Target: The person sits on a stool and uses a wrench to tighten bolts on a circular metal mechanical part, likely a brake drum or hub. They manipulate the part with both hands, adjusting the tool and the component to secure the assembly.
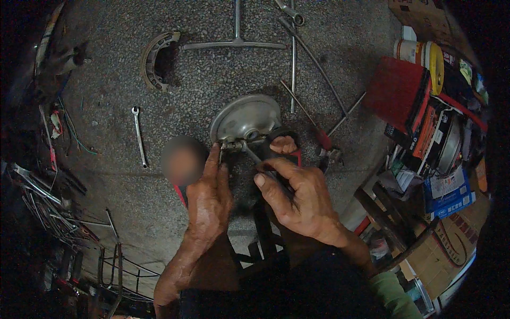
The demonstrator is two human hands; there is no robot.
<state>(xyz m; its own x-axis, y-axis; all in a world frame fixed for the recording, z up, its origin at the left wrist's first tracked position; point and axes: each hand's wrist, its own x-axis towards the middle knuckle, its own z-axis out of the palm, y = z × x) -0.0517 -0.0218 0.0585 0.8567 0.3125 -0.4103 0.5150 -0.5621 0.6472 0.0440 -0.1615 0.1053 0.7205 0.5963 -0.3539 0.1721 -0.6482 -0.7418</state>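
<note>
A round, dull-metal brake plate (pixel 246 114) stands tilted in front of me, a small lever and bolt (pixel 231 144) along its near edge. My left hand (pixel 208 196) reaches to the left end of that edge, index finger stretched along it and the other fingers bent below; the grip is partly hidden. In my right hand (pixel 303 199), thumb and fingers close round a thin metal wrench (pixel 253 154) whose far end meets the bolt. Most of its handle is covered by my fingers. Bare toes (pixel 283 144) in a red-edged sandal show just beyond that hand.
A combination wrench (pixel 139 137) and a curved brake shoe (pixel 154 61) lie left on the speckled floor. Beyond are a T-handle tool (pixel 236 44), long rods and a red-handled screwdriver (pixel 323 138). Boxes and a red case (pixel 396 93) crowd the right; metal racks (pixel 119 271) stand lower left.
</note>
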